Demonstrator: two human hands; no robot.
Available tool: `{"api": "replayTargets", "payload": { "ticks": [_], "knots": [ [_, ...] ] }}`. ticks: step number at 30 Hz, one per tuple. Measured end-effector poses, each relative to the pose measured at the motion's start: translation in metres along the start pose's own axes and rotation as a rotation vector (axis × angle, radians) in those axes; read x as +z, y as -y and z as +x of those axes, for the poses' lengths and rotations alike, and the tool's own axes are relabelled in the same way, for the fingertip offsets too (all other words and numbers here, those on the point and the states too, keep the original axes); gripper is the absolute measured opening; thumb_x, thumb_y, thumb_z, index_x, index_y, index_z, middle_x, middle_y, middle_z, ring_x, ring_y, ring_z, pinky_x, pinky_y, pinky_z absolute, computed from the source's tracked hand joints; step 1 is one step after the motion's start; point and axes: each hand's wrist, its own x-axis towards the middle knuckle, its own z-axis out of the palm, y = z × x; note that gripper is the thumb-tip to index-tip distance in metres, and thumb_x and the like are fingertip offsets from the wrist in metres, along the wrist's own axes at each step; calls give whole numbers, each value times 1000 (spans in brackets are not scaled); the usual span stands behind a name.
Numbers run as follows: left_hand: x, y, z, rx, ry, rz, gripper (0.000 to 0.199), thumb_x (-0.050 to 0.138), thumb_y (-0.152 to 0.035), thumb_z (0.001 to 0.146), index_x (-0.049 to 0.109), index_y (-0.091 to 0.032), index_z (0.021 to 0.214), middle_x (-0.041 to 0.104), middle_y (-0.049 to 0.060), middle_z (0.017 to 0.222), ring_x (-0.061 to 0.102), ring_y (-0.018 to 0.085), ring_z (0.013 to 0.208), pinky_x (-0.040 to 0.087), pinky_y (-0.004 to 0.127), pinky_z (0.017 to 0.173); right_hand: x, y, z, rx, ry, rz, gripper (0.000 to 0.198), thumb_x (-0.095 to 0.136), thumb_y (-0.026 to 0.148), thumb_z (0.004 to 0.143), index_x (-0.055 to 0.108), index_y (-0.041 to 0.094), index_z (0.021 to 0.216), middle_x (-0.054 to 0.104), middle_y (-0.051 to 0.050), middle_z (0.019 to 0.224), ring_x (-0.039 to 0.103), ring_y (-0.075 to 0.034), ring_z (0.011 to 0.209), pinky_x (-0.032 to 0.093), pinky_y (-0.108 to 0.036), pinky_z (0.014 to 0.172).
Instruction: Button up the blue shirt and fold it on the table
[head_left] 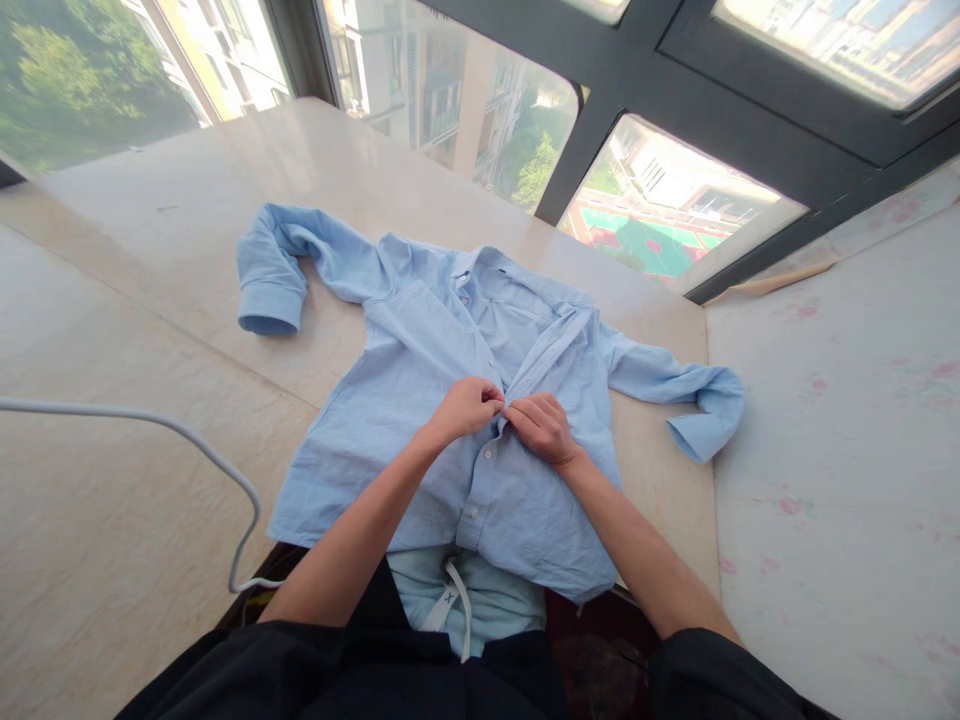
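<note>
A light blue button-up shirt [420, 390] lies front side up on the pale stone ledge [315, 160], its collar toward the window and its hem toward me. Both sleeves are spread outward and bent. At the middle of the front opening, my left hand [474, 405] pinches the shirt's edge. Close against it, my right hand [541, 425] grips the other front edge with curled fingers. Below my hands the placket is closed, with white buttons [487, 454] showing. Above them the front gapes in a V. Whatever button sits between my fingertips is hidden.
A white cable [187, 432] curves over the ledge on the left and passes near my left forearm. Dark-framed windows [555, 190] stand along the far side. A flower-patterned wall [832, 450] borders the ledge on the right.
</note>
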Motion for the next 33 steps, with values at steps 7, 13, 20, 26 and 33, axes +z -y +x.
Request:
{"api": "replayTargets", "payload": {
  "ticks": [7, 13, 20, 26, 33],
  "knots": [
    [-3, 1, -2, -18, 1, -19, 23, 54, -22, 76, 73, -11, 82, 69, 2, 71, 59, 14, 67, 41, 24, 63, 1, -2, -3, 12, 8, 8, 17, 51, 12, 96, 67, 20, 97, 68, -5, 89, 59, -16, 78, 42, -34, 74],
    [-4, 1, -3, -27, 0, 10, 20, 56, -19, 79, 74, -12, 83, 69, 2, 72, 60, 14, 68, 39, 23, 63, -1, -1, -2, 0, -16, -30, 17, 53, 9, 94, 66, 20, 94, 68, -5, 87, 58, -16, 77, 43, -33, 73],
    [-4, 3, -3, -21, 16, 9, 22, 55, -21, 78, 74, -11, 82, 68, 2, 70, 58, 13, 65, 39, 23, 61, -5, 1, -1, -28, -38, -15, 18, 56, 7, 91, 66, 19, 100, 69, -6, 91, 59, -18, 81, 44, -33, 73],
    [-5, 7, -1, -40, 34, -46, 20, 56, -22, 76, 72, -11, 80, 68, 2, 71, 57, 12, 65, 39, 22, 62, -7, 3, 0, -25, -53, 3, 21, 57, 8, 90, 66, 19, 106, 70, -7, 95, 60, -18, 82, 45, -34, 73],
    [-8, 8, 2, -39, 82, -96, 21, 59, -26, 75, 72, -9, 81, 64, 1, 68, 54, 11, 63, 38, 20, 60, -7, 4, 0, -21, -74, -12, 21, 58, 7, 88, 62, 16, 107, 70, -7, 92, 62, -17, 80, 47, -32, 72]
  ]
}}
